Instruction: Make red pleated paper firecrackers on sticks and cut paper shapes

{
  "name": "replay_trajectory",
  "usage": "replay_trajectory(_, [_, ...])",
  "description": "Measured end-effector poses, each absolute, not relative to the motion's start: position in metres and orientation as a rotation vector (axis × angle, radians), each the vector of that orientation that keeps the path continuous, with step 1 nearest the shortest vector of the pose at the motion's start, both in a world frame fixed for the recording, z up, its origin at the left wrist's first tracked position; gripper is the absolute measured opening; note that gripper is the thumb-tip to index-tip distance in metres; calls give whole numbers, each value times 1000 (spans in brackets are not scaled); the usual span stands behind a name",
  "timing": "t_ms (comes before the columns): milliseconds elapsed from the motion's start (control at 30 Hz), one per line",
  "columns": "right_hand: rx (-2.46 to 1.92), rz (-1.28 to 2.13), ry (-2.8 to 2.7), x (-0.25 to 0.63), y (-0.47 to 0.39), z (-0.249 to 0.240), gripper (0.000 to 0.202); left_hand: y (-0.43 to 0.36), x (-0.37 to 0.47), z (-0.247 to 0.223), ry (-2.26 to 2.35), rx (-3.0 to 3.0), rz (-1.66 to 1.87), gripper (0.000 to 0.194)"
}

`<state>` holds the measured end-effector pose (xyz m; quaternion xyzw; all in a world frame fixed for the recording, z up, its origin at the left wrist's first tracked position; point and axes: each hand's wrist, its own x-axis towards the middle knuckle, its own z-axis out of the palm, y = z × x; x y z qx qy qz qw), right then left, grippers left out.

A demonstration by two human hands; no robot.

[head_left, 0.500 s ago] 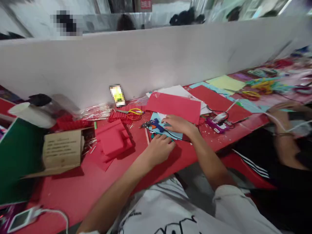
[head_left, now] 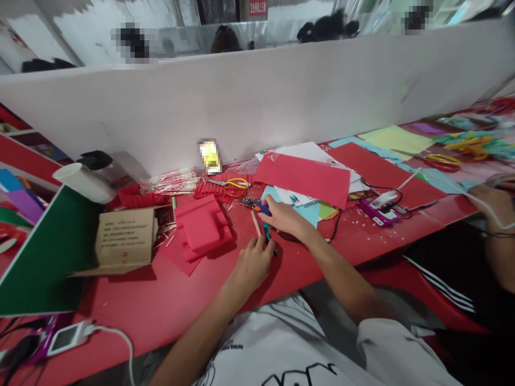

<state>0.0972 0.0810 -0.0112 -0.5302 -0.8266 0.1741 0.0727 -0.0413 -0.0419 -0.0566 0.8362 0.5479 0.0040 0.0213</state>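
My right hand [head_left: 284,217] is closed on the handle of a blue hot glue gun [head_left: 264,207], its dark nozzle end pointing left. My left hand [head_left: 255,260] rests low over the red table, fingers curled around a teal-handled tool [head_left: 267,231] whose kind I cannot make out. A thin pink stick [head_left: 256,224] lies between the left fingers and the glue gun. To the left sits a folded red paper piece [head_left: 203,228] with rolled sides. Sheets of light blue paper [head_left: 311,213] lie just beyond my right wrist.
A red sheet [head_left: 303,179] covers white paper at the back. Yellow-handled scissors [head_left: 237,185] and a lit phone [head_left: 210,156] are near the white partition [head_left: 241,102]. A cardboard box [head_left: 125,236] stands left, a purple power strip [head_left: 378,213] right. Another person's hand [head_left: 494,201] is far right.
My view has swung left. My right hand has closed on the glue gun, which has shifted left off the blue paper. The left hand and teal tool have moved left, nearer to me.
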Motion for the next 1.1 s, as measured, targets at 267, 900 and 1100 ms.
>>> replay_trajectory(267, [-1603, 414, -2543, 61, 76, -23, 44, -43, -44, -52, 1663, 2573, -42, 43])
replay_trajectory(900, [-1463, -14, -2540, 142, 129, -47, 62, -46, -46, -26, 1647, 2461, -121, 33])
replay_trajectory(1100, [-1385, -9, -2825, 183, 165, -53, 79, -40, -43, -8, 1694, 2535, -131, 29])
